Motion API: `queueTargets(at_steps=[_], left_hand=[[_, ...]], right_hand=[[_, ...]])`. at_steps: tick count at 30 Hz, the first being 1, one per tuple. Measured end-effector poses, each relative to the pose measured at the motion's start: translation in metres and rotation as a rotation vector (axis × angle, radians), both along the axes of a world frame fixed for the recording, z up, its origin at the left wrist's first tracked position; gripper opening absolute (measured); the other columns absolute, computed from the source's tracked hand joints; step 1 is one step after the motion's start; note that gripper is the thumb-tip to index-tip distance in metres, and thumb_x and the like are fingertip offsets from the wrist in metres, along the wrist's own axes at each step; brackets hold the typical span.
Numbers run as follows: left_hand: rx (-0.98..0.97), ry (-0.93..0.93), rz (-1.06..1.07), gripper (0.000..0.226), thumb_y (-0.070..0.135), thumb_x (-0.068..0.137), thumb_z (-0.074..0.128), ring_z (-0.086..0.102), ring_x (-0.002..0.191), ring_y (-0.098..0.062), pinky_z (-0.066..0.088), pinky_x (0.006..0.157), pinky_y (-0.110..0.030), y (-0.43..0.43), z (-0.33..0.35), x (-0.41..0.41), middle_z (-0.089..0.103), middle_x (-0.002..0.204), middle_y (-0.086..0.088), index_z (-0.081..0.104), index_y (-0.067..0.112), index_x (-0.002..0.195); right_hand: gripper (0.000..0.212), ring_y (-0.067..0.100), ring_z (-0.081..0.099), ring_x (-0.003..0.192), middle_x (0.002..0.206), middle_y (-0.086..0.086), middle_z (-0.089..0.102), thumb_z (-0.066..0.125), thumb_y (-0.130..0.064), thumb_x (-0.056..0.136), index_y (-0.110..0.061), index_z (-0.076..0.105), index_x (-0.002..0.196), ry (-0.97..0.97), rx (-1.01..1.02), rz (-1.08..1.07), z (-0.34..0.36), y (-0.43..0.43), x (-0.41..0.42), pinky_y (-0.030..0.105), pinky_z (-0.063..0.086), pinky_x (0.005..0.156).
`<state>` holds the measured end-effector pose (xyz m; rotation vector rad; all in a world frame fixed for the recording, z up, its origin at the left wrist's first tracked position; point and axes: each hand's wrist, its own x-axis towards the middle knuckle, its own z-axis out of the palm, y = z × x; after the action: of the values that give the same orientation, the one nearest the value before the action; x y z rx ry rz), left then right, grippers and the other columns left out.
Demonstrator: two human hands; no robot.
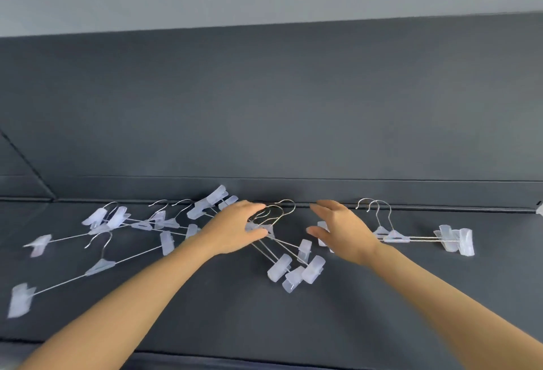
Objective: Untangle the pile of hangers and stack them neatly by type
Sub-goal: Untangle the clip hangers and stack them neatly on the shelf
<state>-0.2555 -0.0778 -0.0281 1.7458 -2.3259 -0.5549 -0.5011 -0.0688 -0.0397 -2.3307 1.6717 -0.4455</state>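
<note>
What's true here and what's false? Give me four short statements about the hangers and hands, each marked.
1. The left hand grips the middle bundle of hangers near their hooks. True.
2. The right hand holds a hanger. False: its fingers are spread and hold nothing.
3. The neat pair of hangers lies to the right of the right hand. True.
4. The left pile of hangers is neatly stacked. False: those hangers lie crossed and scattered.
</note>
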Motion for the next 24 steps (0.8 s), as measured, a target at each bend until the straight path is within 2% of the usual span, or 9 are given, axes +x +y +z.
queueTargets(at_steps=[2, 4, 6, 10, 13, 17, 20, 22, 24], left_hand=[[-0.021, -0.021, 0.021, 0.06, 0.043, 0.089, 0.056, 0.038, 0.133, -0.01, 0.034, 0.104, -0.028, 0.008, 0.0, 0.022, 0.036, 0.149, 0.009, 0.037, 0.027, 0.144], [-0.038, -0.026, 0.054, 0.058, 0.042, 0.09, 0.055, 0.036, 0.133, -0.009, 0.034, 0.105, -0.029, 0.014, -0.001, 0.044, 0.034, 0.149, 0.011, 0.038, 0.027, 0.143], [-0.054, -0.035, 0.069, 0.057, 0.042, 0.09, 0.055, 0.034, 0.134, -0.008, 0.034, 0.104, -0.029, 0.018, -0.003, 0.065, 0.036, 0.148, 0.012, 0.039, 0.027, 0.142], [-0.062, -0.031, 0.074, 0.054, 0.039, 0.091, 0.056, 0.036, 0.132, -0.009, 0.033, 0.105, -0.029, 0.021, -0.009, 0.101, 0.036, 0.147, 0.011, 0.04, 0.026, 0.141], [-0.065, -0.048, 0.042, 0.054, 0.038, 0.092, 0.055, 0.028, 0.138, -0.008, 0.029, 0.108, -0.028, 0.02, -0.014, 0.118, 0.031, 0.15, 0.012, 0.039, 0.026, 0.142], [-0.128, -0.116, -0.04, 0.052, 0.038, 0.093, 0.052, 0.027, 0.137, -0.01, 0.028, 0.108, -0.027, 0.011, -0.016, 0.125, 0.034, 0.148, 0.011, 0.039, 0.025, 0.142], [-0.195, -0.176, -0.099, 0.047, 0.039, 0.095, 0.048, 0.033, 0.131, -0.017, 0.03, 0.107, -0.031, 0.003, -0.015, 0.127, 0.038, 0.145, 0.01, 0.044, 0.023, 0.139], [-0.217, -0.224, -0.15, 0.042, 0.04, 0.096, 0.045, 0.033, 0.128, -0.019, 0.03, 0.106, -0.034, 0.001, -0.014, 0.128, 0.044, 0.14, 0.011, 0.048, 0.023, 0.134], [-0.216, -0.244, -0.2, 0.039, 0.04, 0.097, 0.042, 0.032, 0.129, -0.018, 0.027, 0.105, -0.035, -0.002, -0.016, 0.126, 0.048, 0.137, 0.013, 0.05, 0.024, 0.132]], right_hand=[[0.036, 0.028, 0.053, 0.108, 0.122, 0.008, 0.052, 0.055, -0.033, 0.092, -0.004, 0.057, 0.114, -0.005, 0.026, 0.041, 0.001, -0.001, 0.024, 0.04, 0.049, 0.085], [0.024, 0.025, 0.053, 0.094, 0.099, 0.005, 0.054, 0.055, -0.029, 0.091, -0.005, 0.058, 0.093, 0.005, 0.046, 0.082, -0.001, -0.001, 0.047, 0.036, 0.047, 0.077], [0.022, 0.023, 0.049, 0.083, 0.084, 0.002, 0.049, 0.054, -0.026, 0.091, -0.007, 0.054, 0.079, 0.035, 0.052, 0.096, -0.003, 0.0, 0.068, 0.032, 0.043, 0.071], [0.021, 0.028, 0.05, 0.076, 0.083, 0.006, 0.051, 0.053, -0.023, 0.088, -0.004, 0.059, 0.082, 0.064, 0.078, 0.055, -0.008, 0.002, 0.103, 0.031, 0.04, 0.062], [0.029, 0.026, 0.04, 0.074, 0.073, -0.001, 0.04, 0.053, -0.023, 0.088, -0.015, 0.038, 0.065, 0.112, 0.093, -0.018, -0.01, 0.004, 0.121, 0.03, 0.031, 0.056], [0.021, 0.025, 0.04, 0.077, 0.078, 0.001, 0.045, 0.057, -0.023, 0.088, -0.014, 0.041, 0.08, 0.173, 0.096, -0.084, -0.01, 0.006, 0.137, 0.029, 0.036, 0.061], [0.01, 0.031, 0.05, 0.079, 0.081, 0.005, 0.056, 0.055, -0.016, 0.087, -0.008, 0.048, 0.088, 0.092, 0.147, -0.088, -0.013, 0.007, 0.139, 0.034, 0.044, 0.066], [0.014, 0.032, 0.057, 0.085, 0.087, 0.008, 0.066, 0.053, -0.014, 0.087, -0.006, 0.056, 0.098, 0.004, 0.148, -0.093, -0.015, 0.011, 0.14, 0.036, 0.048, 0.071], [0.006, 0.031, 0.055, 0.078, 0.079, 0.008, 0.066, 0.052, -0.011, 0.087, -0.011, 0.058, 0.088, -0.062, 0.102, -0.129, -0.017, 0.016, 0.14, 0.033, 0.046, 0.064]])
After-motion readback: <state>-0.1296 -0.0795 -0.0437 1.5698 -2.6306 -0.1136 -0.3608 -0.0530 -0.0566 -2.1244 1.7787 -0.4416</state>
